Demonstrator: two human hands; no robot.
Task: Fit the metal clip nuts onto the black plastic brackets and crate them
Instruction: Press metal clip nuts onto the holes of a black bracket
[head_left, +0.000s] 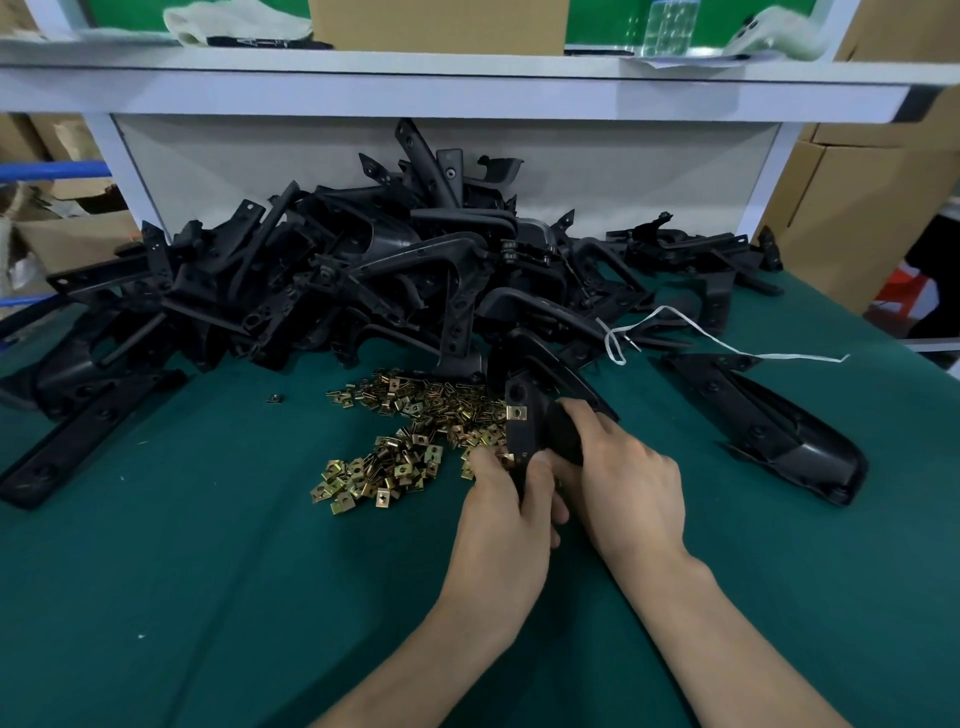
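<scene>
Head view: both forearms come in from the near edge, hands meeting approx. mid-counter (208, 597). Back of left hand (501, 525) faces up, its grip clamped on the lower end of an upright black bracket (519, 434), thumb along its edge. From the right, the right hand (623, 483) curls over the bracket's rounded body, grip clamped on it too. One clip nut (516, 413) sits fitted on the bracket's flat arm. The loose clip nuts (410, 441) lie just left of the hands; the bracket heap (363, 280) runs along the far edge.
</scene>
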